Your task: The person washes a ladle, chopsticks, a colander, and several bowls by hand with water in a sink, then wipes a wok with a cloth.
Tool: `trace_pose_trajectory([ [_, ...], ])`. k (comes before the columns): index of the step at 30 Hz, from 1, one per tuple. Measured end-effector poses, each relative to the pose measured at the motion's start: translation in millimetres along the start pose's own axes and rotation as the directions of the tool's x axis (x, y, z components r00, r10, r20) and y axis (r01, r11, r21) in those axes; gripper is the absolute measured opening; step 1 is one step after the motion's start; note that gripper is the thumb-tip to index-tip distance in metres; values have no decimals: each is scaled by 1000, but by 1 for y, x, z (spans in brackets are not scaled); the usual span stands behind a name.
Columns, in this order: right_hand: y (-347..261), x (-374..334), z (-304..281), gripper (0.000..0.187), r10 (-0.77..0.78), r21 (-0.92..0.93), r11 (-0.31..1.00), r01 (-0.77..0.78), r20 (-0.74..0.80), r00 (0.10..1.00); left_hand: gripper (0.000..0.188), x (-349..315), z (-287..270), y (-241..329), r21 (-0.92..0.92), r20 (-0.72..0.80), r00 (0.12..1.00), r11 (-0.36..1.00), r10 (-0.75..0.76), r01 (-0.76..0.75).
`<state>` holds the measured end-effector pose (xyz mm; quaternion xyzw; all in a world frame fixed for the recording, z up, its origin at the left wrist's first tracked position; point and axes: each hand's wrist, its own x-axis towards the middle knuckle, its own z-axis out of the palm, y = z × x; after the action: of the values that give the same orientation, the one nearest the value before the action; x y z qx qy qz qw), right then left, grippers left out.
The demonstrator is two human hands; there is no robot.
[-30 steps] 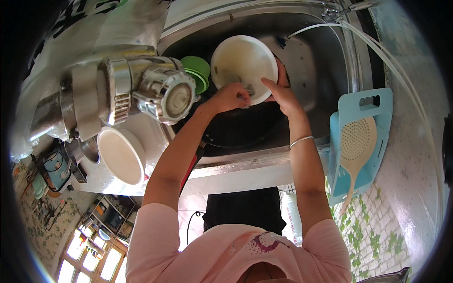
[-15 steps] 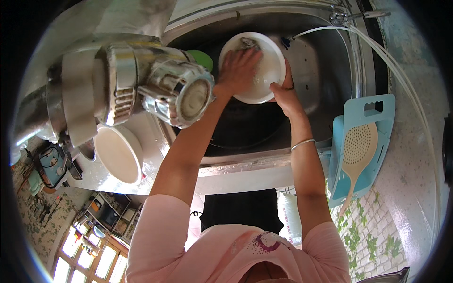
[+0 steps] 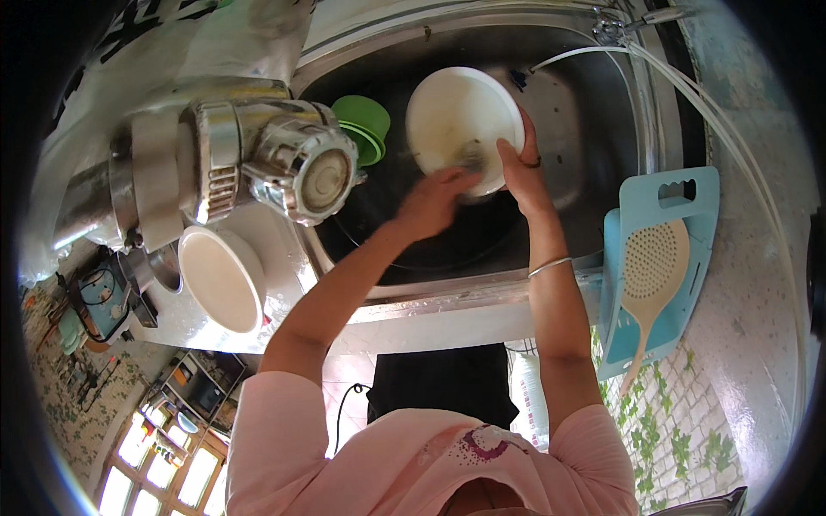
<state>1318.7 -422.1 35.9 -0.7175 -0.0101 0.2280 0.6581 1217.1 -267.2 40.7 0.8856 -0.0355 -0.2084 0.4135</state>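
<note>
A white bowl point(image 3: 447, 103) is tilted above the sink point(image 3: 576, 185). My right hand point(image 3: 523, 172) grips its right rim, with the thumb on the inside and the fingers behind. At the near side of the bowl, my left hand point(image 3: 434, 205) has its fingertips on a grey scouring pad point(image 3: 473, 153), blurred by motion, against the inner wall. Left of the bowl, green bowls point(image 3: 366, 125) sit in the sink, partly behind a metal fixture. Under my hands lies a dark round pan-like thing point(image 3: 439, 236), mostly in shadow.
A bulky metal fixture point(image 3: 301, 163) juts in from the left. Beside it on the counter stands a cream basin point(image 3: 222, 279). At right, a beige slotted ladle point(image 3: 656, 267) leans on a light-blue cutting board point(image 3: 632, 202). A white hose point(image 3: 714, 116) runs along the sink's right side.
My left hand has moved from the bowl's far inside toward its near rim, and the grey pad has moved with it. The bowl has shifted slightly nearer; more of the green bowls shows.
</note>
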Motion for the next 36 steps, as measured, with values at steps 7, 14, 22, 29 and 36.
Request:
trace_pose_trajectory([
  [7,-6,0,2,62,28,-118,993,-30,-12,1000,37,41,-32,24,-393,-367,909,919,-197,41],
  [14,-3,0,4,70,-33,-286,957,50,62,998,58,100,-22,22,-75,-482,842,969,-243,237],
  [22,-10,3,11,55,40,-51,998,-37,59,997,55,69,24,1,-132,-319,844,902,-432,412],
  [29,-59,-32,11,61,133,189,969,-158,136,982,31,30,-19,65,-547,-418,855,836,-308,34],
  [36,-46,-43,-10,55,293,280,923,-265,-59,954,46,-16,-90,95,-964,-252,807,216,-535,-157],
])
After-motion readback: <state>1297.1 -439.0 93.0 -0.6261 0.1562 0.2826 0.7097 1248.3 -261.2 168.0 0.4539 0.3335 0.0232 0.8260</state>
